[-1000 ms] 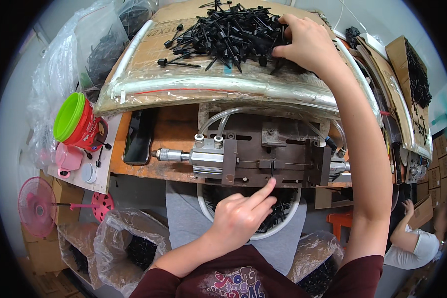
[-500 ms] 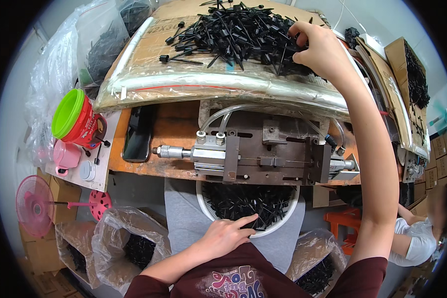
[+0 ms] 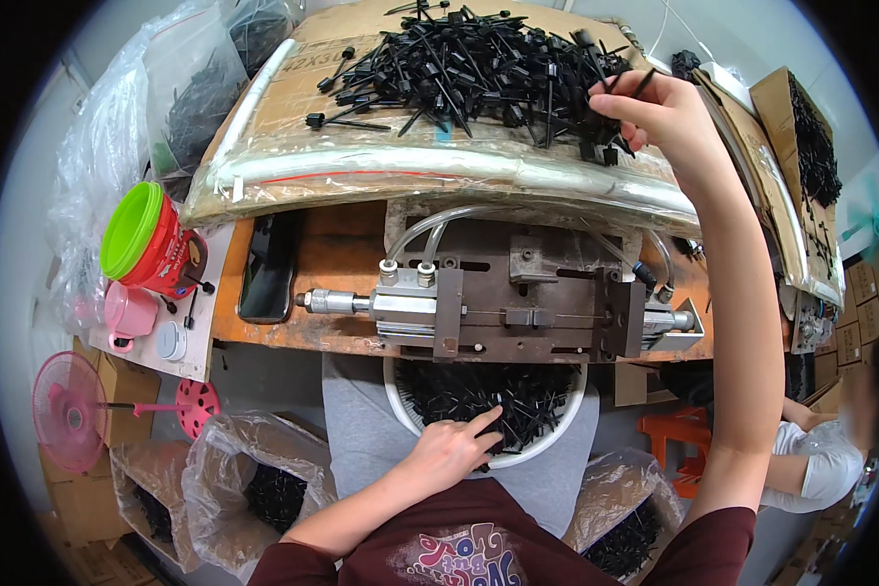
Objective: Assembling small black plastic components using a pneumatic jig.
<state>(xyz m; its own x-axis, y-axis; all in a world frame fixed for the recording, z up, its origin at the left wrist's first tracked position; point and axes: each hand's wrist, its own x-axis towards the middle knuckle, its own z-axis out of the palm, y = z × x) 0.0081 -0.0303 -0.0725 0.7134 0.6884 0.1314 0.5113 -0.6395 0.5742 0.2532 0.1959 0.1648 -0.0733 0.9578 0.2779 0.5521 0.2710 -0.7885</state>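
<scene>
My right hand [image 3: 666,115] reaches up to a heap of thin black plastic parts [image 3: 479,68] lying on a plastic-wrapped cardboard board [image 3: 381,166]; its fingers pinch one of those black parts [image 3: 635,86] at the heap's right edge. My left hand [image 3: 449,451] rests low on my lap, fingertips inside a white bowl [image 3: 557,439] filled with black parts. Whether it grips one is not visible. Between the two hands sits a metal press fixture with an air cylinder [image 3: 498,303] on an orange wooden bench [image 3: 332,254].
A green-lidded red canister [image 3: 151,244], pink cup [image 3: 127,314] and pink fan [image 3: 68,400] stand at left. A dark phone [image 3: 269,269] lies on the bench. Plastic bags of black parts [image 3: 254,479] sit below. Another person [image 3: 811,454] sits at right.
My left hand dropped from the press fixture down into the white bowl. My right hand shifted right along the heap and lifted slightly with a black part pinched.
</scene>
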